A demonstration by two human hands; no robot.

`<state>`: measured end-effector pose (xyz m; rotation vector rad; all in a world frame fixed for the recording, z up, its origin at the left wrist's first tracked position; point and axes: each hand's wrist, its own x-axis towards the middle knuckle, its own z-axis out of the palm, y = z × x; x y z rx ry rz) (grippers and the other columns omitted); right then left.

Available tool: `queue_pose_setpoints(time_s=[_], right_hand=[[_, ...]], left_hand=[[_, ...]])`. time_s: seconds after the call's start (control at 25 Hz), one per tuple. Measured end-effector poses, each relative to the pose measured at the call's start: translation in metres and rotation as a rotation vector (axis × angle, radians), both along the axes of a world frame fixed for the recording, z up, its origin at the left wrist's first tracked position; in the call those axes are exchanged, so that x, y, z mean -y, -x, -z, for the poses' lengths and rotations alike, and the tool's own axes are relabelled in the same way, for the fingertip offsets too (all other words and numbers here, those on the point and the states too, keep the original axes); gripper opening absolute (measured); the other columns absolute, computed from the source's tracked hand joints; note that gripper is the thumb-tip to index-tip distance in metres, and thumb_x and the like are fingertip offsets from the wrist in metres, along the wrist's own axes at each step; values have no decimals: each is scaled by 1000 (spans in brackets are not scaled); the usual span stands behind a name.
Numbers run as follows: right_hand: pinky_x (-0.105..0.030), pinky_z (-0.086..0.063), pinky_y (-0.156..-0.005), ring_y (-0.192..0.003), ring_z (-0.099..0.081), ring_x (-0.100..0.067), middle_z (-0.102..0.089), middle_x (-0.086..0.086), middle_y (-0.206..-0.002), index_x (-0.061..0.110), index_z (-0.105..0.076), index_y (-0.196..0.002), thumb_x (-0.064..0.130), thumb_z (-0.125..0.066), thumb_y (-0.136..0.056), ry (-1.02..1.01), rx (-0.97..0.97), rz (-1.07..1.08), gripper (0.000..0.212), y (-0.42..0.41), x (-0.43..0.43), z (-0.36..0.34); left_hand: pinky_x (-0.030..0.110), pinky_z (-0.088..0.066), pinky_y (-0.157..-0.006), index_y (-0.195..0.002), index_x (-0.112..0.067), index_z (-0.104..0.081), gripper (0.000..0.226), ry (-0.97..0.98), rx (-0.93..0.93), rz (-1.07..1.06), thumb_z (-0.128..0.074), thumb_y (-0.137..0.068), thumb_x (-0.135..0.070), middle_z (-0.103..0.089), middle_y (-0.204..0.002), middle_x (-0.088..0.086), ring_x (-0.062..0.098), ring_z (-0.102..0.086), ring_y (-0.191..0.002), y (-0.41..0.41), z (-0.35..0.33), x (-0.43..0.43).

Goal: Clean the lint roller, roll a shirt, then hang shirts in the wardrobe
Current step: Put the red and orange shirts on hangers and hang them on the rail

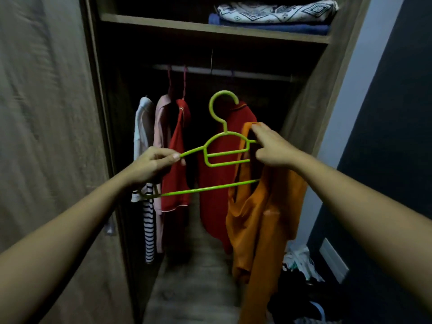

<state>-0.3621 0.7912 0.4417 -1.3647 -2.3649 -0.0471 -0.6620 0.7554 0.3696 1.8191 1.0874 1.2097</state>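
A lime-green plastic hanger [217,146] is held up in front of the open wardrobe. My left hand [152,166] pinches its left arm between thumb and fingers. My right hand [271,146] grips the collar of an orange shirt [264,220] at the hanger's right end. That end is tucked inside the neck opening, and the shirt hangs down from there. The hanger's hook points up, below the wardrobe rail [224,72].
On the rail hang a white shirt [142,127], a pink one [161,127] and two red shirts [177,160]; a striped garment [149,230] hangs lower left. Folded blankets [273,17] lie on the top shelf. The wardrobe door [46,136] stands at left; clutter [301,265] lies at bottom right.
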Motion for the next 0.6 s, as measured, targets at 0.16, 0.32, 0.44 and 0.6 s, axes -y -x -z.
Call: queue_pose_setpoints(time_s=[0.16, 0.32, 0.44, 0.6], right_hand=[[-38, -47, -73, -98, -59, -31, -62, -9, -107, 14, -54, -105, 49, -33, -87, -361, 209, 10, 45, 0, 24, 1], [-36, -43, -60, -84, -62, -35, -64, -11, -90, 13, -49, -98, 42, -32, -97, -420, 155, -4, 34, 9, 20, 5], [-37, -40, -61, -82, -62, -36, -65, -13, -86, 13, -51, -101, 40, -34, -98, -491, 71, -32, 31, 17, 20, -3], [-37, -43, -59, -72, -61, -37, -58, -13, -71, 20, -48, -96, 44, -34, -93, -439, -21, -97, 28, -1, 19, -14]], left_hand=[[22, -42, -55, -89, -39, -69, 24, -412, -243, -287, -51, -84, -54, -61, -65, -11, 5, -56, -59, -22, 0, -3], [38, -38, -85, -119, -23, -50, 37, -1028, -514, -612, -54, -84, -34, -41, -114, 10, 26, -44, -103, -57, 37, 8], [37, -33, -78, -104, -25, -54, 34, -1074, -702, -336, -34, -94, -51, -38, -111, 8, 23, -41, -95, -94, 94, 24], [44, -36, -97, -88, -23, -67, 57, -540, -565, -329, -29, -88, -66, -35, -117, 4, 15, -32, -116, -50, 127, 13]])
